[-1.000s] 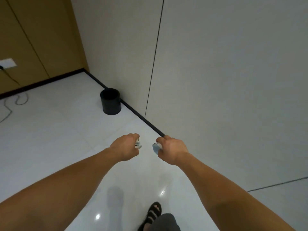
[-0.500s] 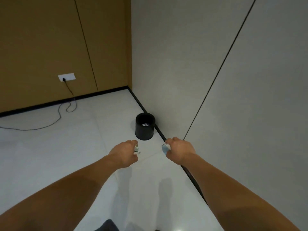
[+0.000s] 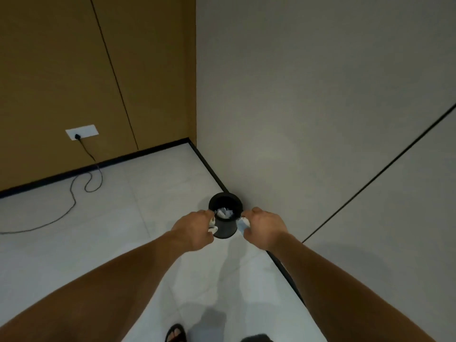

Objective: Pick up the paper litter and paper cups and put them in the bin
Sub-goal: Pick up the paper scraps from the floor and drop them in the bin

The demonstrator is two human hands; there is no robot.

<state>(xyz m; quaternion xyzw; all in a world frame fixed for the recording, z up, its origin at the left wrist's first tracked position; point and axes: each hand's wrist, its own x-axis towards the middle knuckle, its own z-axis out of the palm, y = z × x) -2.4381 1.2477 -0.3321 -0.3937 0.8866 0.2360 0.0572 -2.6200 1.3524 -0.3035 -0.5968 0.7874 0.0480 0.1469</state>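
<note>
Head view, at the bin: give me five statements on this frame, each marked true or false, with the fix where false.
1. The black bin stands on the floor beside the grey wall. True.
2. The bin is empty. False: crumpled paper lies inside it.
3. The left hand grips white litter. True.
4. The right hand holds nothing. False: it grips a pale scrap.
5. Nothing is plugged into the wall socket. False: a black cable is plugged in and trails down onto the floor.
</note>
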